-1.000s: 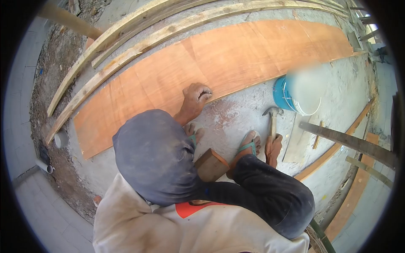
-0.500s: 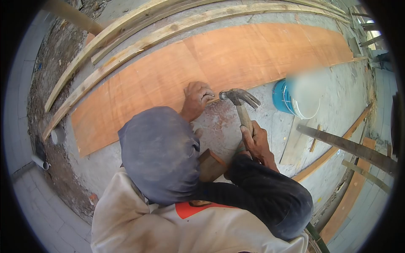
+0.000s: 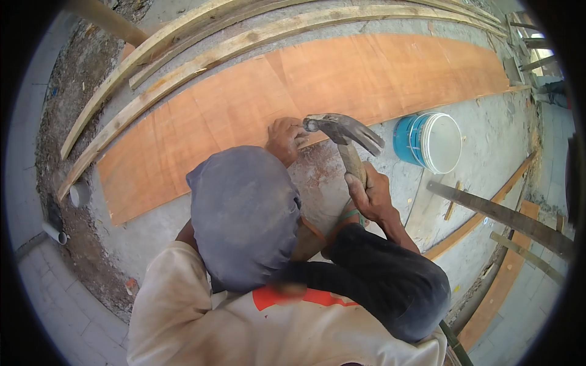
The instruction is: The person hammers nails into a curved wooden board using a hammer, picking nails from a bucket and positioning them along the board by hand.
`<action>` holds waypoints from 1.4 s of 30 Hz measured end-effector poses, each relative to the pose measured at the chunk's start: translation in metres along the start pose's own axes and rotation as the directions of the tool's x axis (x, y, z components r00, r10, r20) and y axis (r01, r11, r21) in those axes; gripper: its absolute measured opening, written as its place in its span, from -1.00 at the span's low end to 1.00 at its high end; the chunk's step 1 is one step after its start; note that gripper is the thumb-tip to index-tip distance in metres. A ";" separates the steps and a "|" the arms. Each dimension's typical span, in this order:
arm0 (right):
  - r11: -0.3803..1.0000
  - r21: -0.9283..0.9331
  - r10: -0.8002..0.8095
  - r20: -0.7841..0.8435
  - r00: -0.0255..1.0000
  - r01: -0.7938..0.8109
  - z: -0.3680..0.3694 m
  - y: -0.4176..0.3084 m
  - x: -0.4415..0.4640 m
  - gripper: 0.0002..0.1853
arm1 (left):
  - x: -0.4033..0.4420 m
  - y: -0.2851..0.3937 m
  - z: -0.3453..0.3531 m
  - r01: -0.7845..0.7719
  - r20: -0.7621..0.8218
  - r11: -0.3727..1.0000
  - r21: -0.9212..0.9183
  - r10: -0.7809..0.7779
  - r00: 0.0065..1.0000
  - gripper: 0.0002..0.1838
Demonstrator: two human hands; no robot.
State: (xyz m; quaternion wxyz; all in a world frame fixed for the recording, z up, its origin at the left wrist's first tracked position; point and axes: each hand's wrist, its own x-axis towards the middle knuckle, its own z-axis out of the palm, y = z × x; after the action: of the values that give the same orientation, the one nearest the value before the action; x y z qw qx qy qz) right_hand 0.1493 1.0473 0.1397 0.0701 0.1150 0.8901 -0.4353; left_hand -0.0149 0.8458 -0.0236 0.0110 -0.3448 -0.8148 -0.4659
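Observation:
My right hand (image 3: 373,194) is wrapped round the wooden handle of a claw hammer (image 3: 348,131), its steel head raised above the near edge of a long plywood strip (image 3: 378,73). My left hand (image 3: 284,141) rests on that edge with the fingers curled together, just left of the hammer's striking face. Whatever is between those fingers is too small to make out. Below my hands, a cap (image 3: 244,213) hides part of my left forearm and of a wooden block (image 3: 310,241).
A blue bucket with a white rim (image 3: 421,143) stands right of the hammer. Long timber battens (image 3: 244,39) lie beyond the plywood. Planks (image 3: 500,216) lie at the right. A pipe end (image 3: 55,233) sticks out at the left, beside rubble (image 3: 79,244).
The hammer has lifted a little up and toward the camera, with my right hand still round it. My left hand stays at the plywood edge. The cap has shifted slightly right.

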 end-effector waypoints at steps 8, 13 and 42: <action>0.975 -0.182 -0.135 -0.044 0.990 0.125 0.035 0.079 0.000 -0.75 | -0.008 -0.004 0.020 -0.025 -0.200 0.995 0.101 0.045 0.979 -0.51; 0.998 0.055 -0.010 -0.050 0.999 0.013 0.008 0.020 0.011 -0.69 | -0.015 0.012 0.016 -0.039 -0.190 0.989 0.144 0.067 0.980 -0.42; 0.887 0.334 -0.238 -0.259 0.936 0.318 0.023 0.040 0.007 -0.66 | -0.010 -0.015 0.025 -0.004 -0.221 0.989 0.146 0.036 0.975 -0.46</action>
State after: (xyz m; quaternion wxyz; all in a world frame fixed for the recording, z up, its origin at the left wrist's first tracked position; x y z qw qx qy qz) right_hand 0.1538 1.0534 0.0937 -0.1112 0.0421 0.8015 -0.5861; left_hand -0.0086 0.8549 -0.0528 0.1321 -0.2968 -0.8364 -0.4414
